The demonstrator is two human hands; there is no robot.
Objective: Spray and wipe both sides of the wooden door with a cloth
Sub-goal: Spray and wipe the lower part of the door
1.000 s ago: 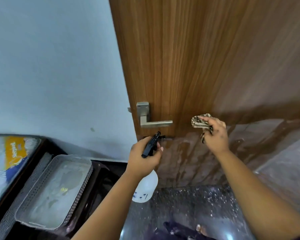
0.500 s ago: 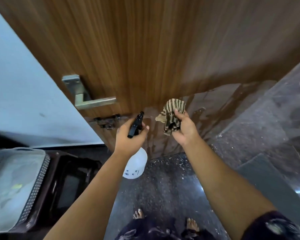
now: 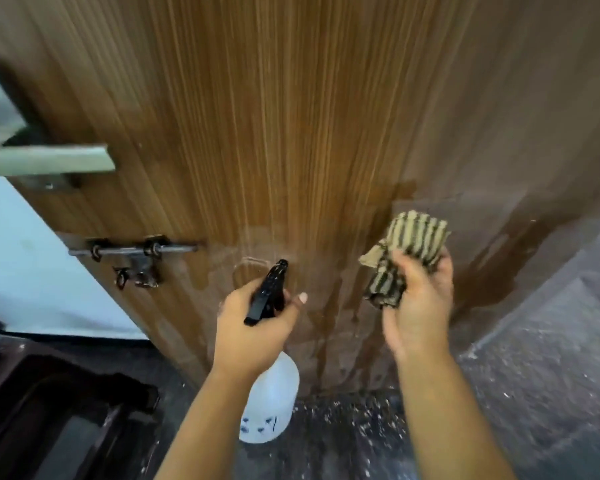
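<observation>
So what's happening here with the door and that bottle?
A person is cleaning a brown wooden door. Their left hand grips a white plastic spray bottle with a black trigger head, nozzle aimed at the lower part of the door. Their right hand holds a bunched beige cloth with dark stripes just off the surface. Wet streaks run down the wood below the metal lever handle and dark sliding bolt.

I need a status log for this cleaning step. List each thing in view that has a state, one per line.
wooden door: lower part wet, drips running down
spray bottle: held upright by the left hand, nozzle toward the door
striped cloth: bunched in the right hand, off the door
sliding bolt: position unclear
door handle: level, untouched
</observation>
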